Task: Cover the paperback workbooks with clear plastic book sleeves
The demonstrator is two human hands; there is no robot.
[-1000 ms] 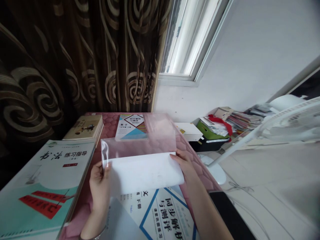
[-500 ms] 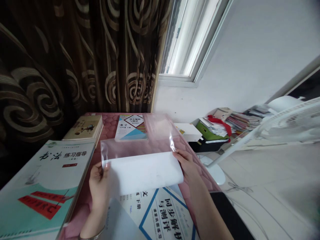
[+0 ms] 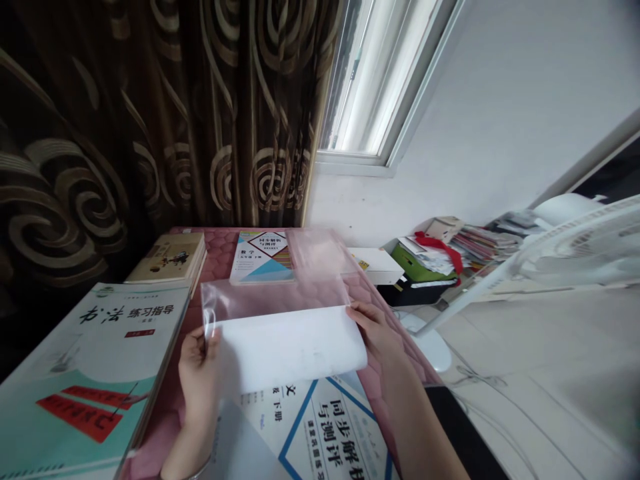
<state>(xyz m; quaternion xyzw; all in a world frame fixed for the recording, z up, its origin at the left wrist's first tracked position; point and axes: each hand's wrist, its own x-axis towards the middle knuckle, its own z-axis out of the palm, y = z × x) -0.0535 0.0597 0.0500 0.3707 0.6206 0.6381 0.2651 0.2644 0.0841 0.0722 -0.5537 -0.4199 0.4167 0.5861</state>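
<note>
My left hand [image 3: 199, 373] pinches the left edge of a clear plastic book cover [image 3: 275, 297] and the white backing sheet [image 3: 290, 347] curling off it. My right hand [image 3: 376, 328] grips the same sheet and cover at the right edge. Both hold it over a blue-and-white workbook [image 3: 320, 427] that lies on the pink quilted table [image 3: 223, 257] close to me. The clear film stretches away from my hands toward the far side of the table.
A large calligraphy workbook [image 3: 85, 373] lies at the left. A tan book [image 3: 170, 257] and a small maths workbook [image 3: 263, 255] sit at the far edge by the dark curtain [image 3: 150, 113]. A white fan [image 3: 565, 250], a white box [image 3: 377, 263] and stacked papers [image 3: 450, 250] stand right of the table.
The clear film has sagged lower at its far right corner. My hands have stayed almost where they were on the sheet's edges.
</note>
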